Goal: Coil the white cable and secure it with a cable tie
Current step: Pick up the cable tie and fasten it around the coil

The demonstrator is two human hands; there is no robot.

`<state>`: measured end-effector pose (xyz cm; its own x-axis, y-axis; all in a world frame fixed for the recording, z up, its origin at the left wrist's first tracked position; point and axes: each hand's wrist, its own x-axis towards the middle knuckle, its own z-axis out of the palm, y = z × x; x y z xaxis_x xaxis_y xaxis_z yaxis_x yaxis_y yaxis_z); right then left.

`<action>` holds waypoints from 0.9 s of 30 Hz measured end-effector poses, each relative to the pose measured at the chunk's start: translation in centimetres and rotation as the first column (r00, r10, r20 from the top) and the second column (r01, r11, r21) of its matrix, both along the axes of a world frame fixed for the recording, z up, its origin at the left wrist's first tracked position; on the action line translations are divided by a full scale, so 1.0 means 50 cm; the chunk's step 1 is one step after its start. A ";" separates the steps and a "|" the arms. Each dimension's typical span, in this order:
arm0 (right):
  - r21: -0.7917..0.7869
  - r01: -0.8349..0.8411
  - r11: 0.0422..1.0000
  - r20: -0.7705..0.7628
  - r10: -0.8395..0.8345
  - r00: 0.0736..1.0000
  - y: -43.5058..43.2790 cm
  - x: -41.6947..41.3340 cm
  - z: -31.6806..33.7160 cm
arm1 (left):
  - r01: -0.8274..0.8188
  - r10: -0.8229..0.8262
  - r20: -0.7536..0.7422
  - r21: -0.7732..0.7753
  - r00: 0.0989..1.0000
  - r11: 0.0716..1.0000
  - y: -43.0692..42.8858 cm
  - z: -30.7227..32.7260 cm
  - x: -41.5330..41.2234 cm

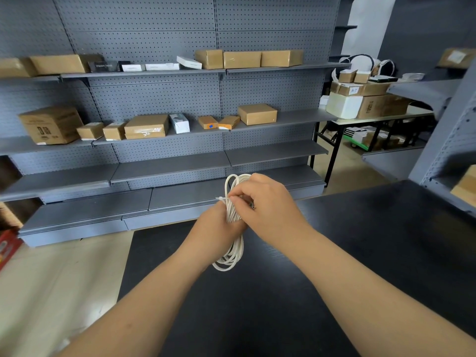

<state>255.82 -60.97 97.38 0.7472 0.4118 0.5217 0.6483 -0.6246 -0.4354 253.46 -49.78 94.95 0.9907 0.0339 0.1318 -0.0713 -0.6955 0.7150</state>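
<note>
The white cable (233, 256) is wound into a long coil held upright above the black table (360, 253). My left hand (216, 225) grips the coil around its middle from the left. My right hand (265, 199) is curled over the upper part of the coil, its fingertips pinching a thin white cable tie (222, 199) that sticks out to the left across the strands. The coil's top loop rises above my right hand and its bottom loop hangs below my left wrist. The part of the tie behind my fingers is hidden.
Grey pegboard shelving (164, 130) with cardboard boxes stands beyond the table's far edge. A white table (373, 117) stacked with boxes is at the back right. A grey shelf unit (448, 150) rises at the right. A red box (7, 247) lies on the floor at left.
</note>
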 end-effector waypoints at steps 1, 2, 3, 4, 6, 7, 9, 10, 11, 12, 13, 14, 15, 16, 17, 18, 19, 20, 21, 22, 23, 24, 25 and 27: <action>-0.005 0.002 1.000 0.001 -0.002 1.000 0.001 -0.001 0.000 | -0.001 0.001 0.001 0.010 1.000 1.000 -0.001 0.001 0.000; -0.005 0.001 1.000 0.001 -0.001 1.000 0.002 -0.002 -0.001 | -0.002 0.002 0.004 0.022 1.000 1.000 -0.002 0.001 0.001; -0.004 -0.003 1.000 0.000 0.003 1.000 0.003 -0.003 -0.002 | -0.005 0.004 0.012 0.043 1.000 0.999 -0.002 0.001 0.002; -0.004 -0.008 1.000 -0.003 0.008 1.000 0.003 -0.003 -0.003 | -0.010 0.009 0.023 0.071 1.000 0.997 -0.002 -0.001 0.004; -0.010 -0.020 1.000 -0.012 0.020 1.000 0.005 -0.004 -0.004 | -0.022 0.016 0.047 0.135 0.999 0.991 -0.002 -0.006 0.009; -0.008 -0.025 1.000 -0.020 0.025 0.999 0.005 -0.004 -0.003 | -0.029 0.019 0.060 0.160 0.998 0.987 -0.002 -0.008 0.010; 0.005 -0.030 1.000 -0.042 0.030 0.999 0.007 -0.007 -0.001 | -0.038 0.021 0.086 0.204 0.996 0.978 -0.003 -0.011 0.012; 0.010 -0.027 1.000 -0.053 0.027 0.998 0.008 -0.008 0.000 | -0.043 0.021 0.097 0.224 0.995 0.974 -0.003 -0.012 0.012; 0.011 -0.022 1.000 -0.063 0.023 0.998 0.008 -0.009 0.002 | -0.047 0.022 0.107 0.236 0.994 0.971 -0.002 -0.012 0.011; 0.011 -0.018 1.000 -0.074 0.019 0.997 0.007 -0.009 0.003 | -0.047 0.021 0.113 0.233 0.993 0.971 -0.001 -0.013 0.011; 0.013 -0.016 1.000 -0.083 0.017 0.996 0.006 -0.009 0.003 | -0.044 0.020 0.110 0.218 0.994 0.975 0.000 -0.013 0.010; 0.018 -0.014 1.000 -0.093 0.015 0.996 0.004 -0.009 0.003 | -0.038 0.019 0.093 0.205 0.995 0.978 0.002 -0.014 0.010; 0.025 -0.011 1.000 -0.099 0.013 0.995 0.003 -0.008 0.003 | -0.035 0.020 0.079 0.195 0.997 0.980 0.003 -0.014 0.009; 0.032 -0.008 0.999 -0.096 0.011 0.995 0.002 -0.008 0.002 | -0.034 0.022 0.066 0.182 0.998 0.983 0.003 -0.014 0.009; 0.040 -0.005 0.999 -0.087 0.008 0.996 0.002 -0.008 0.002 | -0.025 0.017 0.050 0.156 0.999 0.987 0.003 -0.014 0.007; 0.050 0.000 0.999 -0.071 0.003 0.997 0.002 -0.009 0.001 | -0.014 0.010 0.036 0.118 0.999 0.993 0.002 -0.012 0.004; 0.062 0.008 0.998 -0.049 -0.005 0.999 0.003 -0.010 0.001 | 0.002 -0.003 0.024 0.070 1.000 0.998 0.002 -0.009 -0.001; 0.072 0.018 0.997 -0.023 -0.016 1.000 0.003 -0.010 0.001 | 0.015 -0.015 0.017 0.016 1.000 1.000 0.001 -0.006 -0.004; 0.076 0.024 0.997 0.002 -0.025 1.000 0.003 -0.010 0.000 | 0.023 -0.023 0.015 -0.036 1.000 0.999 0.001 -0.003 -0.008; 0.071 0.027 0.997 0.023 -0.029 0.999 0.003 -0.011 0.000 | 0.024 -0.024 0.007 -0.080 1.000 0.996 0.001 -0.002 -0.010; 0.064 0.028 0.998 0.038 -0.031 0.999 0.003 -0.011 -0.001 | 0.020 -0.020 -0.001 -0.123 1.000 0.992 0.001 0.001 -0.013; 0.057 0.030 0.998 0.049 -0.033 0.998 0.002 -0.011 -0.001 | 0.021 -0.022 -0.003 -0.176 1.000 0.984 0.001 0.001 -0.013; 0.049 0.032 0.998 0.060 -0.035 0.998 0.002 -0.011 -0.002 | 0.034 -0.033 0.005 -0.234 0.999 0.972 0.000 0.003 -0.015; 0.025 0.041 0.999 0.084 -0.043 0.996 0.002 -0.012 -0.004 | 0.067 -0.057 0.039 -0.335 0.998 0.940 0.001 0.004 -0.018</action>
